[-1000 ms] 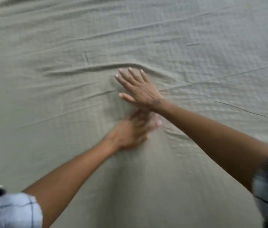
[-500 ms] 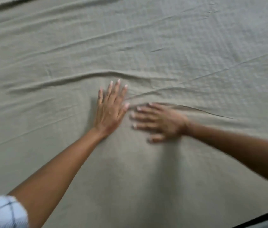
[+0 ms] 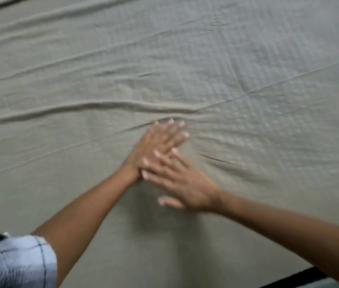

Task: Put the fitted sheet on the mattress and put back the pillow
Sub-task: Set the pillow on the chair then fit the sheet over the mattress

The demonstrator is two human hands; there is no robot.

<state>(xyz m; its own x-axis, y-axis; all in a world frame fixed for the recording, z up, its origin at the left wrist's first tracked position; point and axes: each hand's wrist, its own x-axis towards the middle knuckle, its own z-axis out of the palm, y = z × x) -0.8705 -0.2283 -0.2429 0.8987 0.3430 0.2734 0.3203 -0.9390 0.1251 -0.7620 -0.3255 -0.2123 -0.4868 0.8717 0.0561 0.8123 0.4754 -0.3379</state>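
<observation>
1. While both hands work mid-frame, the pale olive-grey fitted sheet (image 3: 247, 59) fills nearly the whole frame. It's spread over the mattress, w/ quilting showing through at right. The pillow isn't in view.
2. Lower-left arm: the left hand (image 3: 156, 147) is palm down on the sheet, fingers (image 3: 171, 122) straight and slightly apart. Their tips sit just below a long raised fold (image 3: 102, 104) running from the left edge to centre.
3. Lower-right arm: the right hand (image 3: 187, 186) has fingers straight and spread, lying across the back of the left hand. It's blurred, so can't tell if its palm touches cloth. Neither hand grips anything.
4. Risk: pushing toward the top of frame prob. shoves slack into that fold and makes it taller, not flatter. Cause: cloth bunches ahead of the palms w/ nowhere to go.
5. Risk: the short dark crease (image 3: 216, 160) right of the hands could get pressed in sharper if a palm slides over it.
6. Risk: a hard drag may tug the sheet off a corner. The corners are out of frame, so can't check. The dark strip (image 3: 301, 277) at lower right is likely the bed edge.
</observation>
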